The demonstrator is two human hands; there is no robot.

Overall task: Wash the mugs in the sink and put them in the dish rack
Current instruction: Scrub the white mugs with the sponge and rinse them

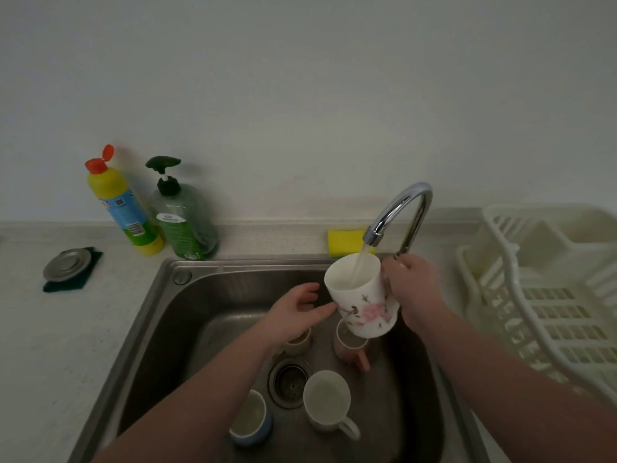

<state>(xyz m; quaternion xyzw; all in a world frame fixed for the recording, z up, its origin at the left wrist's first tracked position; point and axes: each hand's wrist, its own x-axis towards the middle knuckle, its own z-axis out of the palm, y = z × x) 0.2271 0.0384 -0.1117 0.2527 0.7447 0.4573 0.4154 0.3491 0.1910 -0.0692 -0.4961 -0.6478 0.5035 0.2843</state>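
Note:
My right hand [414, 292] grips a white mug with pink flowers [362, 299] and tilts it under the tap [400, 208]. Water runs into the mug. My left hand [297, 312] hovers open just left of the mug, fingertips close to its side. Several more mugs stand in the steel sink [160, 329]: a pink one [350, 349] under the held mug, a white one [329, 401] by the drain, a blue one [250, 419] at the front, and a cream one [298, 342] partly hidden beneath my left hand. The white dish rack [541, 295] sits to the right.
A yellow sponge [345, 242] lies behind the sink next to the tap. A yellow bottle with a red cap [123, 208] and a green pump bottle [183, 222] stand at the back left. A metal sink plug [66, 265] rests on a dark pad.

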